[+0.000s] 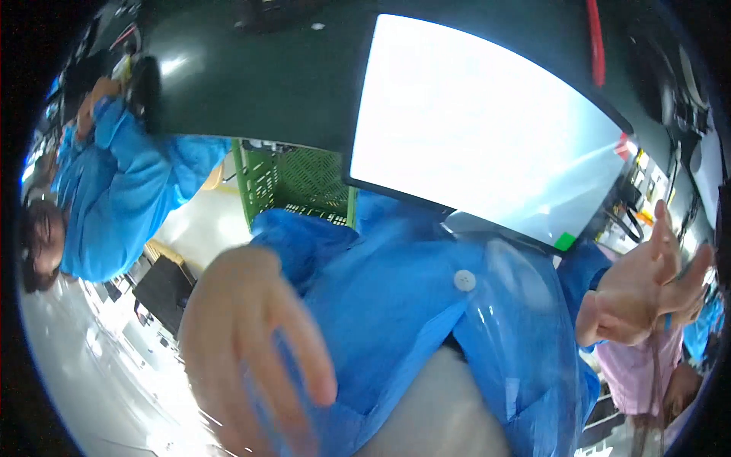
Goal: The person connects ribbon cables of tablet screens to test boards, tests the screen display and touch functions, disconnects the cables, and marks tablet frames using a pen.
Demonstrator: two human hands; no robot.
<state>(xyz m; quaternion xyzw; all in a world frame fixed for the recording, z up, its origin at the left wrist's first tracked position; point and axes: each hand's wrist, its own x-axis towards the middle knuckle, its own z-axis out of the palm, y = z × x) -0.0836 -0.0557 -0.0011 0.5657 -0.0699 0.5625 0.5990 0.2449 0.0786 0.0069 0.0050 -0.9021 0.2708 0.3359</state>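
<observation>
My left hand (251, 346) is raised close in front of my blue smock, slightly blurred. Its fingers hang downward and apart, and nothing shows in them. On the other side my right hand (636, 293) is lifted with the palm showing and the fingers spread. No held thing can be made out there; a thin, cord-like line (656, 381) runs down past its fingers. Beyond both hands, a bright white flat panel (480, 114) with a dark frame lies at the edge of the dark green tabletop (251, 84). A green sticker (565, 241) marks its near right corner. Neither hand touches the panel.
Below the table edge stands a green perforated crate (304, 183). A co-worker in a blue smock (122, 190) sits at the left, and a person in a pink top (636, 373) is at the right. A red strip (596, 46) lies on the tabletop, far right.
</observation>
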